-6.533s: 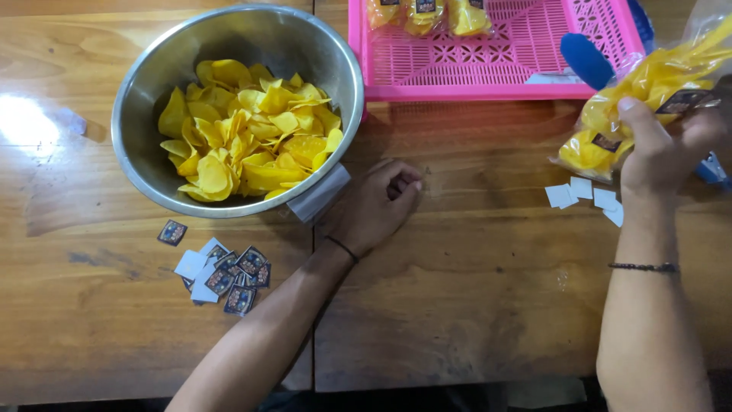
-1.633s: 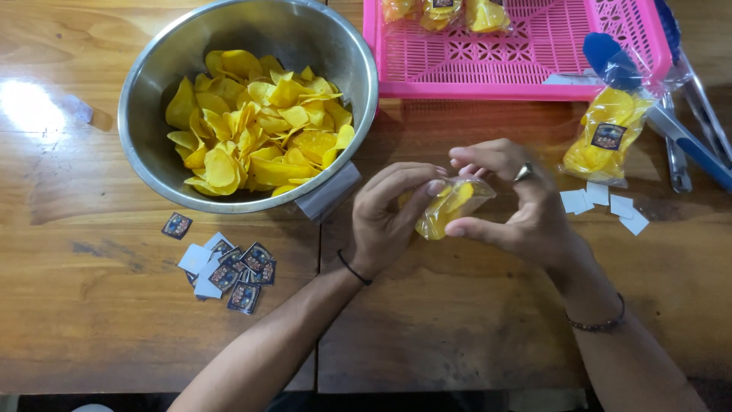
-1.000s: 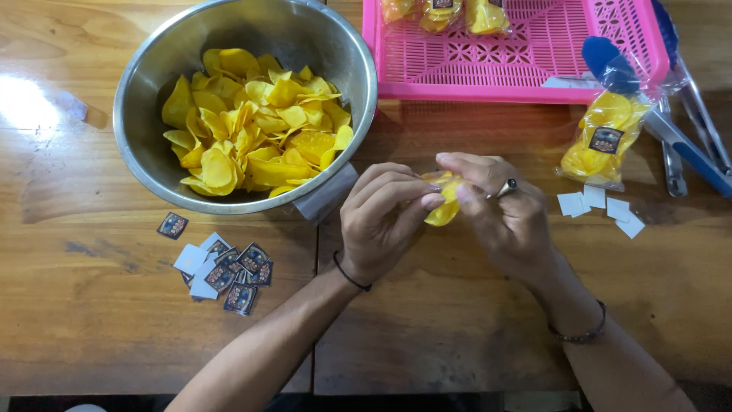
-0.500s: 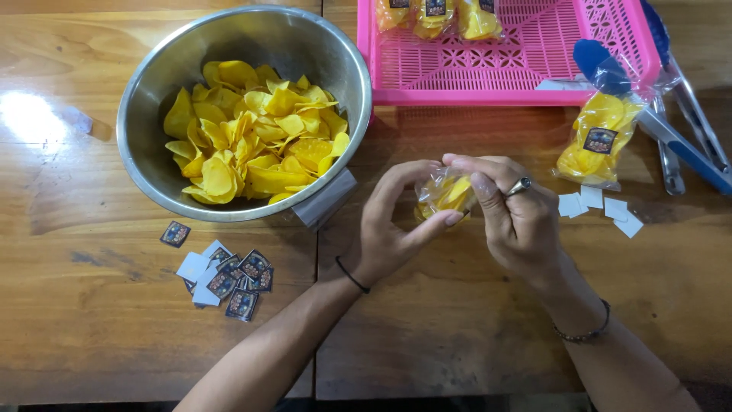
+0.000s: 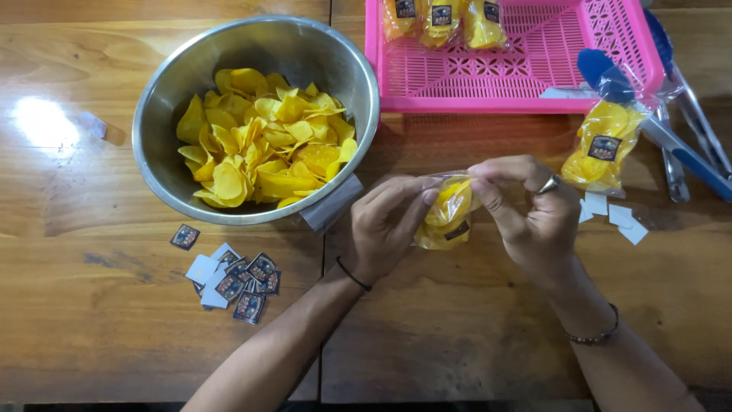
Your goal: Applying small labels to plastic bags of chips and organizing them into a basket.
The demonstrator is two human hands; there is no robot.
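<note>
Closest to me, both forearms reach up over the brown wooden desk (image 5: 473, 343), and between them the small clear plastic bag of yellow chips (image 5: 447, 214) is held just above the boards. The left hand (image 5: 385, 229) closes its fingers (image 5: 408, 200) on the bag's left upper edge; the right hand (image 5: 530, 210), a ring on one finger, pinches the top from the other side, so the bag hangs between the two grips with its mouth caught under the fingertips. To do this well, I'd judge the film should be kept taut and the chips low in the bag, pressed gently so nothing cracks.

Left of the wrists lies a loose heap of small dark square stickers (image 5: 232, 278). Further on stands the large round steel bowl of yellow chips (image 5: 263, 114), and to the right a filled labelled chip bag (image 5: 602, 149) beside white paper scraps (image 5: 610, 214). Farthest off is the pink slotted plastic tray (image 5: 534, 69) holding more packed bags.
</note>
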